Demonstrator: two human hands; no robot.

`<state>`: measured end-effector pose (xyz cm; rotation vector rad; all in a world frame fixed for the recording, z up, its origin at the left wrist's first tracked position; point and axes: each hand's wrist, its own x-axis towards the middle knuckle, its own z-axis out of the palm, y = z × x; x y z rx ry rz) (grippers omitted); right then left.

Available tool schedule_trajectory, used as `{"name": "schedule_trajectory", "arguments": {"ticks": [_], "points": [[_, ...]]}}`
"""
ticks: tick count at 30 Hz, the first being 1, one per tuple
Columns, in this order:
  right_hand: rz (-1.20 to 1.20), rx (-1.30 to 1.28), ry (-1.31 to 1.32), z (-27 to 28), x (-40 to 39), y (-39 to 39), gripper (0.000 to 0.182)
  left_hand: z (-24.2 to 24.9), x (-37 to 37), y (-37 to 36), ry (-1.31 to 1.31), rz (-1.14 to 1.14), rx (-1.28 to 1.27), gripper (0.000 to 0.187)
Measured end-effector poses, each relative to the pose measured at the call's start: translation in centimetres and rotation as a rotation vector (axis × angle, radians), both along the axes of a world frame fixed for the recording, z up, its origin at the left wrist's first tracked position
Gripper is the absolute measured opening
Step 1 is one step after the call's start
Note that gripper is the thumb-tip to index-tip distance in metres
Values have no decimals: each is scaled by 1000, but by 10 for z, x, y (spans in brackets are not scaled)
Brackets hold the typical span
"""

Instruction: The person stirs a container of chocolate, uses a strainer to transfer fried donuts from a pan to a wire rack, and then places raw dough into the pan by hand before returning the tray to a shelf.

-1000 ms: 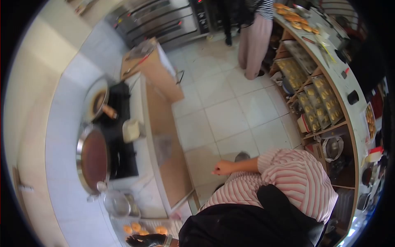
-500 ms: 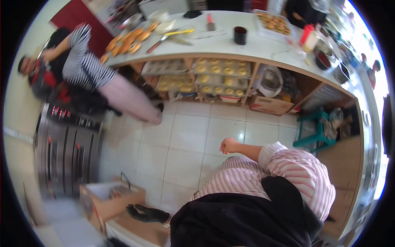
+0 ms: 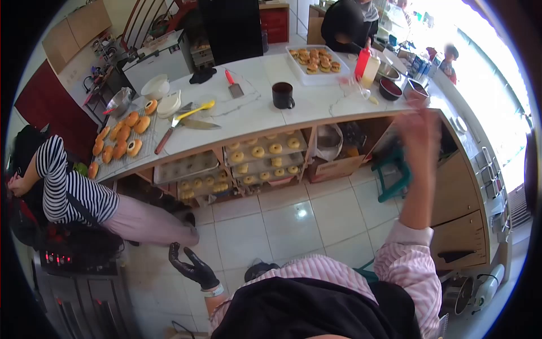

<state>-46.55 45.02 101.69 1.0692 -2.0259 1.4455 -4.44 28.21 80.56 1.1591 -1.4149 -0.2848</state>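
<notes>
My left hand (image 3: 193,268) wears a black glove. It hangs over the floor at lower left with thumb and fingers apart, and nothing is in it. My bare right hand (image 3: 418,125) is raised at the right edge of the counter (image 3: 254,121), near a dark red bowl (image 3: 390,88) and a square metal container (image 3: 415,90). Motion smears its fingers, so their pose and anything in them cannot be made out. A red squeeze bottle (image 3: 362,64) and a pale one (image 3: 370,72) stand just beyond, beside a white tray of small filled buns (image 3: 317,61).
Baked buns (image 3: 120,134) lie on a rack at the counter's left. A knife (image 3: 197,124), yellow brush (image 3: 195,112) and black mug (image 3: 283,95) lie further right. Dough trays (image 3: 265,148) fill shelves below. A teal stool (image 3: 389,175) and two people (image 3: 84,195) (image 3: 344,25) are nearby.
The view has swung toward the counter and its right side. My right hand has risen from over the floor to the counter's edge. My left hand, still spread, has moved up in view.
</notes>
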Motion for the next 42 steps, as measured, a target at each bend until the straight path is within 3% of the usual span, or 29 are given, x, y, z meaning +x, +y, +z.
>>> {"name": "schedule_trajectory", "arguments": {"ticks": [2, 5, 15, 17, 19, 21, 23, 25, 27, 28, 30, 31, 33, 35, 42], "points": [[-251, -312, 205, 75, 23, 19, 43, -2, 6, -30, 16, -54, 2, 25], [-432, -529, 402, 117, 31, 61, 42, -2, 17, -70, 54, -153, 67, 28], [-575, -447, 472, 136, -18, 106, 39, -2, -57, -137, 140, -368, 55, 33], [-576, -429, 476, 135, -46, 109, 38, -5, -88, -131, 310, -435, 109, 34], [-572, -405, 479, 135, -82, 111, 38, -46, -107, -143, 118, -384, 92, 36], [-570, -372, 479, 139, -127, 119, 37, -54, -136, -127, 74, -328, 145, 37], [-573, -392, 475, 131, -162, 125, 37, -41, -190, -117, 228, -284, 198, 37], [-576, -393, 478, 127, -192, 132, 36, -5, -242, -93, 232, -328, 179, 36], [-575, -395, 487, 126, -213, 133, 36, 7, -273, -83, 326, -461, 227, 40], [-564, -402, 487, 126, -226, 131, 36, 6, -290, -94, 248, -421, 159, 37], [-531, -384, 489, 133, -253, 121, 35, 11, -303, -82, 54, -298, 114, 34], [-503, -367, 491, 139, -266, 110, 35, 16, -313, -78, 188, -325, 179, 31], [-443, -355, 484, 145, -291, 87, 34, -14, -312, -79, 200, -285, 193, 30], [-389, -382, 467, 142, -312, 63, 34, 10, -315, -76, 33, -264, 154, 29], [-166, -392, 457, 151, -347, -31, 32, 7, -318, -83, 3, -166, 131, 31]]}}
